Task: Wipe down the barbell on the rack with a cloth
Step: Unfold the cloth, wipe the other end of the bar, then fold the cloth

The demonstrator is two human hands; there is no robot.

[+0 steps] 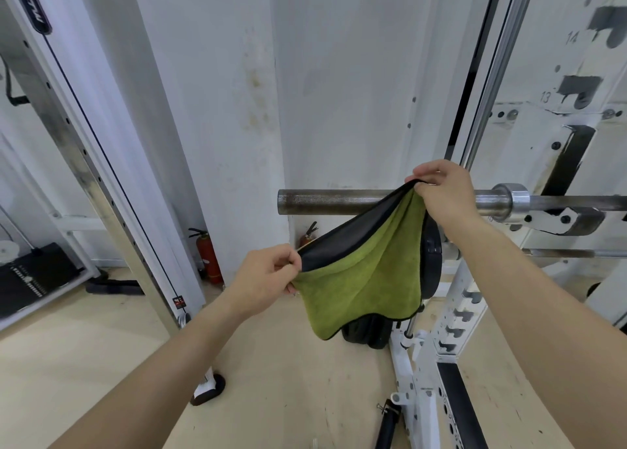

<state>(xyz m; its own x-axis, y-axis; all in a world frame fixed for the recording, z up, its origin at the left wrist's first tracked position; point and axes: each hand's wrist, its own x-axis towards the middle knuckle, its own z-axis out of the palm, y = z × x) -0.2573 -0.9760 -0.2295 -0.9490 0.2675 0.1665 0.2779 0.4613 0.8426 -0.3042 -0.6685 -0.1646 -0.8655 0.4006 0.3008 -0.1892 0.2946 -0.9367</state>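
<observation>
The barbell (339, 201) lies level on the white rack (471, 299), its bare, dull sleeve end pointing left and its shiny collar at the right. A green cloth (366, 279) with a dark reverse side hangs spread between my hands, in front of and just below the sleeve. My left hand (268, 275) pinches the cloth's lower left corner. My right hand (444, 191) pinches the upper corner right at the bar, covering part of the sleeve near the collar.
A slanted metal upright of a cable machine (101, 191) stands at the left. Red fire extinguishers (208, 255) sit by the white wall behind. Black weight plates (366, 333) rest low on the rack, partly behind the cloth. A black bar (386, 425) lies on the wooden floor.
</observation>
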